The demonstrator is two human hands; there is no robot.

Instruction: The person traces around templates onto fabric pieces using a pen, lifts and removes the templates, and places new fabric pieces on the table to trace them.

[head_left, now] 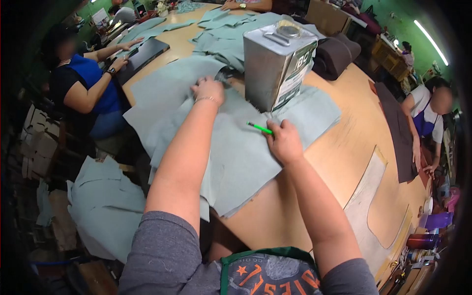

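My right hand (286, 142) is closed around a bright green pen (259, 128), whose dark end points left over the stack of grey-blue sheets (246, 162). My left hand (208, 91) rests farther out on the sheets, fingers bent and a little apart, slightly blurred. Close to its fingertips is a dark object (226, 73) that I cannot make out. A tall rectangular metal can (268, 69) with a green and white label stands upright on the sheets, beyond my right hand.
More grey-blue pieces (221, 37) cover the table's far part; others (105, 196) hang at lower left. A dark roll (337, 54) lies behind the can. Pale curved pattern pieces (366, 196) lie at right. People work at left (83, 88) and right (427, 113).
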